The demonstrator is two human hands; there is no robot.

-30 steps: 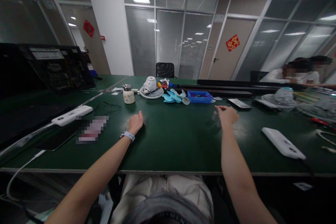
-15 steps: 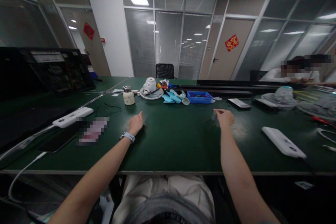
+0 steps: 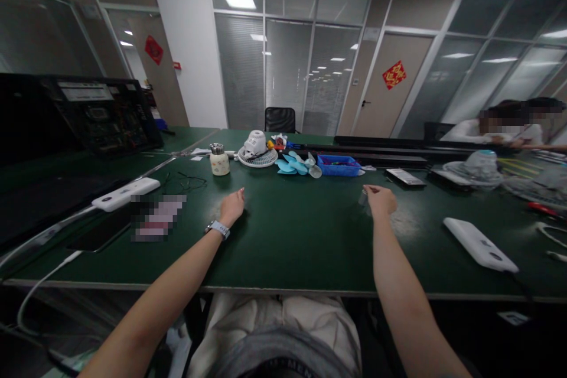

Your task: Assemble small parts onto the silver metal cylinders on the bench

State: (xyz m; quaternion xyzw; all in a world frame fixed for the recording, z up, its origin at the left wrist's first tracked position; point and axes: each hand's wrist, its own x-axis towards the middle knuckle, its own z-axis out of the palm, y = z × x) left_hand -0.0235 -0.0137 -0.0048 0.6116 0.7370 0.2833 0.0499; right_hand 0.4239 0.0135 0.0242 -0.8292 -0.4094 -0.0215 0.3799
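My left hand [image 3: 231, 207] rests on the green table [image 3: 292, 236] with its fingers curled loosely and nothing in it; a watch sits on that wrist. My right hand [image 3: 380, 199] is further right, fingers pinched on a small clear object [image 3: 362, 197] that I cannot make out. Beyond both hands lie a white fan grille [image 3: 257, 157], light blue fan blades [image 3: 293, 164] and a blue tray [image 3: 339, 165] of small parts. A small cream bottle [image 3: 219, 160] stands to the left of the grille.
A white power strip [image 3: 125, 194] and a dark phone [image 3: 95, 236] lie at the left, another white power strip [image 3: 479, 244] at the right. An open computer case [image 3: 104, 115] stands at the far left. Other people sit at the far right [image 3: 509, 127].
My right hand has drawn slightly left and closer with its pinched object. My left hand has stayed in place.
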